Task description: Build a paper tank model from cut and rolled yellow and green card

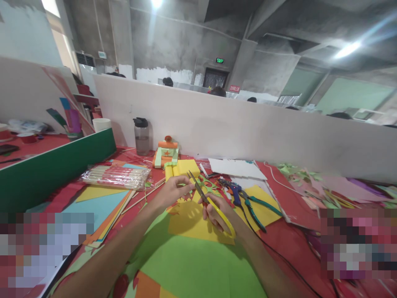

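In my right hand (215,207) is a pair of scissors (225,217) with yellow handles, its dark blades pointing up and to the left. My left hand (176,190) is just left of the blades, its thumb and fingers drawn together in a pinch. Whatever sits between those fingertips is too small to make out. Below both hands lies a sheet of yellow paper (189,221), on top of a larger green sheet (204,265). Cut paper scraps in red, green and yellow are scattered behind the hands. A yellow paper block (188,167) lies beyond the left hand.
To the right lie a blue glue gun (235,192) with a black cord and green-handled pliers (256,213). An orange and green paper model (166,155) and a water bottle (142,138) stand by the white partition (198,120). Wrapped sticks (114,176) lie left.
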`<state>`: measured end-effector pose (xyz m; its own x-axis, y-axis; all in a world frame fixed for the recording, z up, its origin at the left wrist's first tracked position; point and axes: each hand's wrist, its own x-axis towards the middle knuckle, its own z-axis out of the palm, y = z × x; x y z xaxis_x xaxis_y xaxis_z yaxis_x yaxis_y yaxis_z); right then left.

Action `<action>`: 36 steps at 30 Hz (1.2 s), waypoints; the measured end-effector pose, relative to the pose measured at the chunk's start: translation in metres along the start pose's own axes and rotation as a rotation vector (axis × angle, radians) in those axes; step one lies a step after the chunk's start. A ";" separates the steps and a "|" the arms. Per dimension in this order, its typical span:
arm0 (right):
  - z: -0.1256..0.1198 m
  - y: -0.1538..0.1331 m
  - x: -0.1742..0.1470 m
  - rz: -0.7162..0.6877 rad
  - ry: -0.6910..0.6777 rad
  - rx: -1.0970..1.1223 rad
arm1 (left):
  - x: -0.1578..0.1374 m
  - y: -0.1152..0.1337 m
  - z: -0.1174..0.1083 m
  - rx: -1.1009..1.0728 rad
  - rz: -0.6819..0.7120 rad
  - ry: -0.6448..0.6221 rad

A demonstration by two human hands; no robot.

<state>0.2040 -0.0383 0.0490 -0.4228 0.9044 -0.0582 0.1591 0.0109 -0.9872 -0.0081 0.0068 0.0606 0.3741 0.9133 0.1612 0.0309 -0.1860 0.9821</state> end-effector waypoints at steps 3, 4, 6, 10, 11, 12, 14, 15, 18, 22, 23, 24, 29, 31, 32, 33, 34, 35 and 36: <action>-0.001 0.004 0.002 -0.014 -0.004 0.015 | 0.000 0.001 0.000 0.029 0.007 0.013; -0.001 0.006 0.003 -0.015 -0.008 0.015 | 0.000 0.001 0.000 0.037 0.011 0.016; -0.002 0.008 0.004 -0.016 -0.008 -0.002 | -0.001 0.001 0.000 0.046 0.020 0.022; -0.002 0.011 0.004 -0.041 0.007 -0.035 | 0.000 0.002 0.002 0.035 0.022 0.049; -0.001 0.011 0.004 -0.055 0.011 -0.039 | 0.000 0.003 0.003 0.021 0.019 0.063; 0.000 0.011 0.003 -0.067 0.016 -0.040 | 0.000 0.003 0.005 0.004 0.019 0.077; 0.001 0.012 0.003 -0.079 0.022 -0.035 | 0.000 0.003 0.007 -0.036 0.027 0.104; 0.002 0.012 0.002 -0.078 0.022 -0.026 | 0.000 0.003 0.008 -0.052 0.033 0.116; 0.002 0.015 0.003 -0.077 0.007 0.004 | 0.001 0.000 0.012 -0.071 0.045 0.136; 0.001 0.020 0.003 -0.109 0.027 -0.021 | 0.002 -0.005 0.016 -0.076 0.051 0.154; 0.001 0.020 0.003 -0.111 0.031 -0.025 | 0.002 -0.006 0.017 -0.079 0.052 0.159; 0.001 0.020 0.003 -0.110 0.031 -0.026 | 0.002 -0.006 0.018 -0.082 0.052 0.162; 0.001 0.019 0.002 -0.115 0.030 -0.051 | 0.001 -0.004 0.020 -0.095 0.057 0.176; 0.001 0.020 0.003 -0.120 0.036 -0.066 | 0.001 -0.003 0.021 -0.091 0.060 0.175; 0.000 0.021 0.003 -0.118 0.038 -0.067 | 0.000 -0.003 0.021 -0.088 0.061 0.173; 0.000 0.022 0.004 -0.112 0.037 -0.061 | 0.000 -0.003 0.021 -0.087 0.062 0.171; 0.000 0.022 0.004 -0.105 0.035 -0.053 | 0.000 -0.004 0.021 -0.088 0.062 0.167; 0.000 0.022 0.005 -0.099 0.034 -0.044 | -0.001 -0.005 0.021 -0.089 0.061 0.165; 0.000 0.023 0.005 -0.097 0.032 -0.035 | -0.001 -0.005 0.021 -0.091 0.060 0.163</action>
<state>0.2053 -0.0336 0.0263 -0.4087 0.9117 0.0428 0.1498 0.1133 -0.9822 0.0106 -0.0007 0.0533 0.2179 0.9494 0.2262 -0.0735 -0.2151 0.9738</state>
